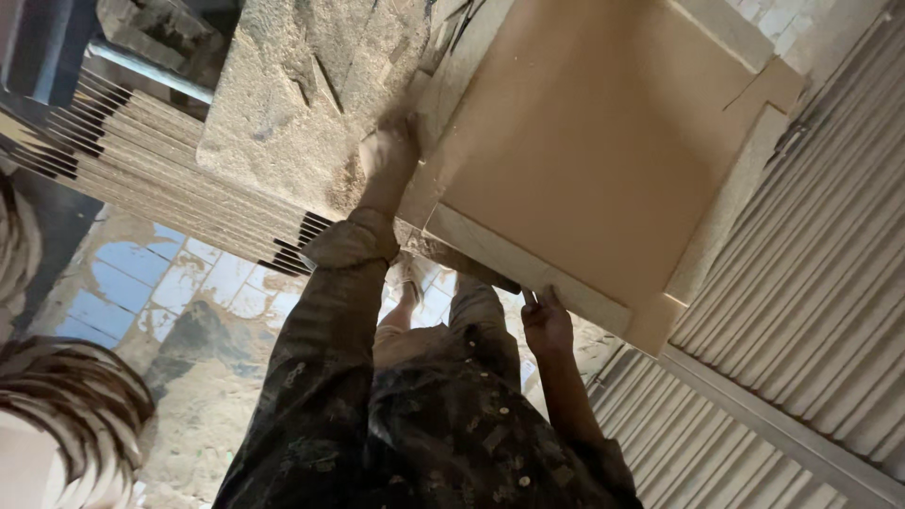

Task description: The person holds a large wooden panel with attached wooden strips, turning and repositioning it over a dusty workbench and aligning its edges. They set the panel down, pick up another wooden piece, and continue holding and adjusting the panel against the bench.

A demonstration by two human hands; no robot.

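A large tan fibreboard panel [603, 141] with notched corners and pale edges lies tilted in front of me. My left hand [386, 155], dusty, with a dark sleeve behind it, rests against the panel's left edge where it meets a sawdust-covered surface [302, 94]. My right hand [547, 322] grips the panel's near edge from below, fingers curled over the rim. My dark speckled shirt and my legs fill the lower middle of the view.
A stack of thin boards with dark edges [141, 160] lies at the left. Rows of pale boards stand on edge [811, 283] along the right. Below is a dusty floor of blue and white tiles [141, 283]. More stacked sheets [66, 415] sit at the lower left.
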